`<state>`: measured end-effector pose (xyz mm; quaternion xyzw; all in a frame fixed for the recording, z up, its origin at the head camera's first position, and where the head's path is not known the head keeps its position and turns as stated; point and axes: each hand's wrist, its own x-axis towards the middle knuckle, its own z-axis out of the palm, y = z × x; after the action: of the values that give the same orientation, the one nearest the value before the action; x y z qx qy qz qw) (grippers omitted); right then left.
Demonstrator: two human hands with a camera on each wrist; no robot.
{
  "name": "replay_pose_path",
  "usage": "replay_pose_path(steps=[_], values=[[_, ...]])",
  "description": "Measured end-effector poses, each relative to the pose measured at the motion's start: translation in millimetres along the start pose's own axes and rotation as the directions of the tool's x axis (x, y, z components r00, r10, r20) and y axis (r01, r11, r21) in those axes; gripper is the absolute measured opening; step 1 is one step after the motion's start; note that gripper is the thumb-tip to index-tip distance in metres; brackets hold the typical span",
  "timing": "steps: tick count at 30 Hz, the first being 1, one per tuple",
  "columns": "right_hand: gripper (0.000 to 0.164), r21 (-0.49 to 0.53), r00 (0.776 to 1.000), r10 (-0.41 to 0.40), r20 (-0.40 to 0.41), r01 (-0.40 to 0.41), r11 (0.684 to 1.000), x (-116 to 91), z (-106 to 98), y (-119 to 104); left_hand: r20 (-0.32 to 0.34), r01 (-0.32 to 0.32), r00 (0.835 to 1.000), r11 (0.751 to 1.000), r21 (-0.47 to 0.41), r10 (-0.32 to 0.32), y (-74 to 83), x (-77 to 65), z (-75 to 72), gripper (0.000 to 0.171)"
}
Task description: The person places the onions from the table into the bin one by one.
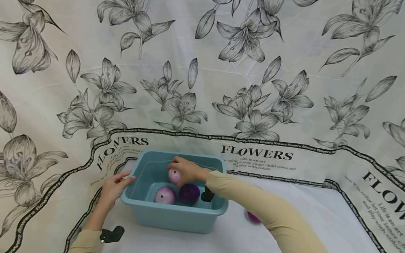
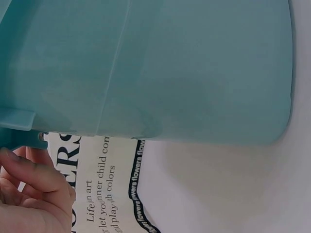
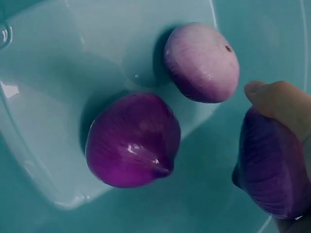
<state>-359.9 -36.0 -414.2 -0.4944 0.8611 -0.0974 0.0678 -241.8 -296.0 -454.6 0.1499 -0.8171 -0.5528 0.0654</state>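
Observation:
A teal plastic basin (image 1: pixel 177 218) stands on the white cloth. My left hand (image 1: pixel 112 186) grips its left rim, and the left wrist view shows the thumb and fingers (image 2: pixel 36 174) at the basin's lip. Inside the basin, my right hand (image 1: pixel 185 170) holds a purple onion (image 1: pixel 174 176) above the floor; in the right wrist view the thumb lies over this onion (image 3: pixel 269 165). Two more onions rest on the basin floor: a pale-topped one (image 1: pixel 165 195) at the left and a dark purple one (image 1: pixel 189 193) beside it.
Another purple onion (image 1: pixel 253 217) lies on the white cloth (image 1: pixel 237 243) right of the basin, partly hidden by my right sleeve (image 1: pixel 263 210). A flower-printed cloth (image 1: pixel 175 113) rises behind the basin. Dark wrist devices sit at both wrists.

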Motion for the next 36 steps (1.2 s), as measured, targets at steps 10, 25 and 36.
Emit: replay_pose_path(steps=[10, 25, 36], values=[[0.072, -0.154, 0.991, 0.09, 0.097, -0.074, 0.985, 6, 28, 0, -0.008, -0.009, 1.0, 1.0, -0.009, 0.009, 2.0, -0.7, 1.9, 0.052], [0.075, -0.152, 0.99, 0.118, 0.08, -0.104, 0.983, -3, 38, 1, -0.012, -0.015, 1.0, 1.0, 0.008, 0.015, 4.6, -2.6, 3.3, 0.052], [0.079, -0.149, 0.992, 0.115, 0.053, -0.106, 0.983, -9, 14, 1, -0.004, -0.006, 1.0, 1.0, 0.028, 0.006, 3.3, -4.0, 1.3, 0.058]])
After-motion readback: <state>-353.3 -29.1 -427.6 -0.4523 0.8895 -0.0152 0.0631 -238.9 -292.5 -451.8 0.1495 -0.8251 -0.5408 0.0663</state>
